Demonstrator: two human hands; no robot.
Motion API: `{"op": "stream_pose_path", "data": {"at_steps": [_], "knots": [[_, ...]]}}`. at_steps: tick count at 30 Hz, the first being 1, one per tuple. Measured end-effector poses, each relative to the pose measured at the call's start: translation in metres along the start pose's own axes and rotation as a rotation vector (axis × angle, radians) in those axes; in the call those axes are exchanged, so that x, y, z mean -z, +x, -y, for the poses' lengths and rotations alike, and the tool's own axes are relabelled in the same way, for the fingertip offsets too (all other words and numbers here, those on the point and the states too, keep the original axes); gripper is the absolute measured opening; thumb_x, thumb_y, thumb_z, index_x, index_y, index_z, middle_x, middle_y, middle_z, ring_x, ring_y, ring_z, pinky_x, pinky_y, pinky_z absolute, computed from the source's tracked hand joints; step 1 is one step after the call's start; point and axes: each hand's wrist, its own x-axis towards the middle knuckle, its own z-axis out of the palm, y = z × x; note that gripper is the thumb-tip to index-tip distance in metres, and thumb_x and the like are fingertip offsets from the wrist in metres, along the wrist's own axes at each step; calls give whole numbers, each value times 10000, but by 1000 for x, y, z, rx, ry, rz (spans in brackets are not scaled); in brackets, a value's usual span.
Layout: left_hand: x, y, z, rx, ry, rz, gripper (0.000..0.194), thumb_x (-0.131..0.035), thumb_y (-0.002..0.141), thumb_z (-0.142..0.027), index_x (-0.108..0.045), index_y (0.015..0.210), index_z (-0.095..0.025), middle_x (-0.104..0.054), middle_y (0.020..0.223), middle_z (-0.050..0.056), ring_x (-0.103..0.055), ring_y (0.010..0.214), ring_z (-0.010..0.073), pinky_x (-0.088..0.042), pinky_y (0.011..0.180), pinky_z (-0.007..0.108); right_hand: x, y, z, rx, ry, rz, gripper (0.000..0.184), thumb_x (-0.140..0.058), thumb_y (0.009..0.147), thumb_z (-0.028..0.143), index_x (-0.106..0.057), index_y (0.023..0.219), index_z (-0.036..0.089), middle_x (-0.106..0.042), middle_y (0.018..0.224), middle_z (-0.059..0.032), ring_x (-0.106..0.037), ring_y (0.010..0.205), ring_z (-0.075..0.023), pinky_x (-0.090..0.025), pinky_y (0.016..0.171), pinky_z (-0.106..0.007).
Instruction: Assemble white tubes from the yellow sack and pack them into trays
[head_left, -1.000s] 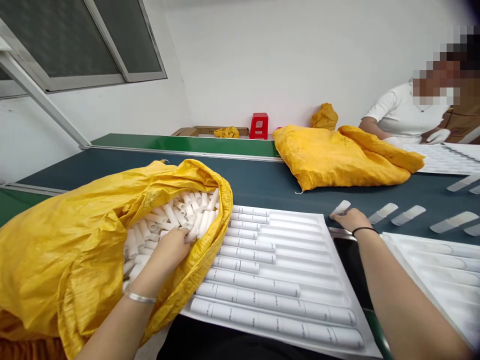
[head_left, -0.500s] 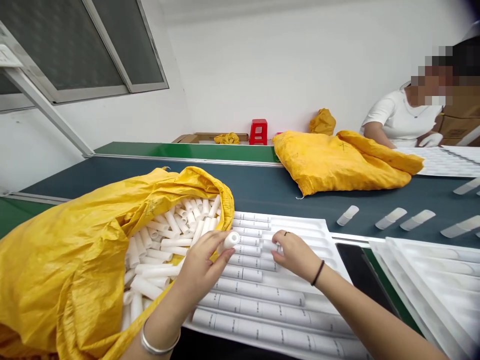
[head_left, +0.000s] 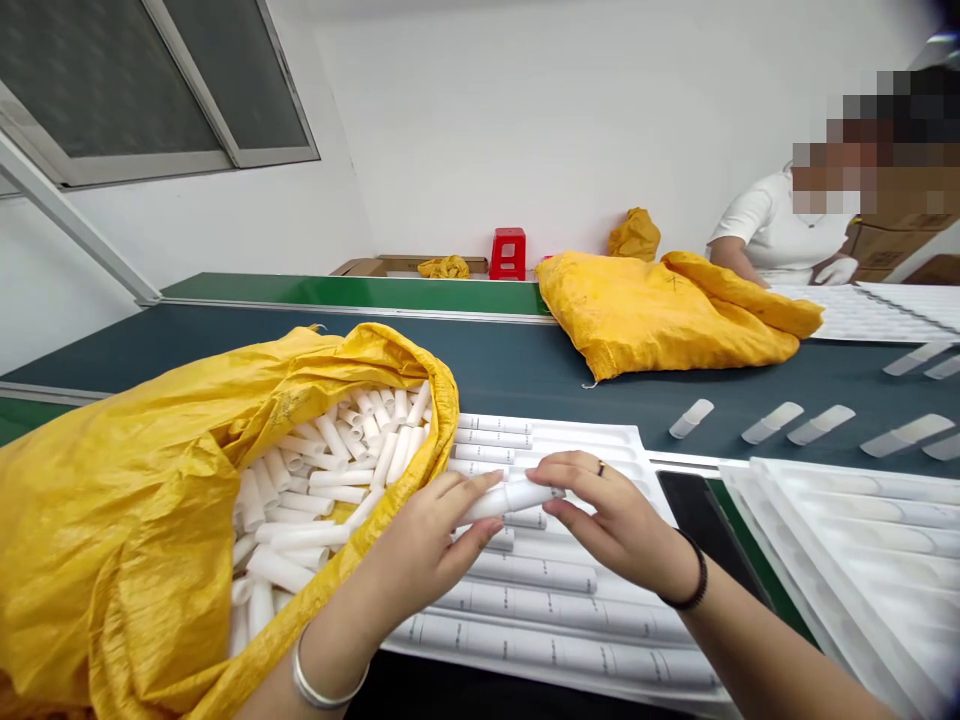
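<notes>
The fingers (head_left: 471, 483) of the left hand (head_left: 420, 545) are gripping a white tube (head_left: 486, 502), and those of the right hand (head_left: 619, 512) are holding a pale piece (head_left: 531, 493) with a dark mark at its end. The two pieces, apart a moment ago, are now meeting end to end above the white tray (head_left: 619, 437); I take it both hands are now working on one pair rather than fetching. How snugly the parts are fitting, I cannot tell.

Beneath, printed tubes (head_left: 559, 610) are lying in the tray's grooves. At the left, a yellow sack (head_left: 142, 480) is gaping over loose white tubes (head_left: 274, 568). To the right, a dark flat slab (head_left: 697, 505) is resting between that tray and other trays (head_left: 799, 545). Farther off, two-part tubes (head_left: 772, 423) are standing on the dark belt (head_left: 510, 350), near a second yellow sack (head_left: 667, 315). Beyond, a co-worker in a white top (head_left: 787, 235) is leaning over more trays.
</notes>
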Motion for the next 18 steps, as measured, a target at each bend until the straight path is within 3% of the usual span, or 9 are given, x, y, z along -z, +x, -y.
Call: {"op": "stream_pose_path", "data": {"at_steps": [8,12,15,18], "knots": [[3,2,-4,-135,59,-132,261,-544,898,-224,-587,1148,-161,-647,869,50,-603,792,165,-489,728,281,-3,-3,-4,-158,121,-1,246,-534,915,275,-567,1155,233,-661,1029,-76,-626,931,-195,-514,834,-342],[4,3,-9,-152,119,-117,237,-524,902,-222,-587,1122,-159,-638,848,56,-591,761,172,-490,693,289,-1,-5,-3,-254,178,2,259,-552,900,332,-603,1126,215,-673,1001,-82,-626,904,-204,-513,808,-345],[2,4,-11,-202,181,-113,226,-523,899,-215,-581,1109,-157,-625,821,55,-574,730,175,-482,659,291,-2,-8,-2,-377,332,21,262,-553,895,375,-637,1069,198,-675,955,-73,-620,846,-182,-515,741,-303],[-1,4,-9,-306,300,-148,240,-519,900,-201,-551,1129,-138,-622,810,59,-563,714,186,-480,647,307,-5,-10,-5,-566,573,80,329,-548,883,453,-657,994,163,-656,771,-44,-576,645,-123,-489,581,-237]]}}
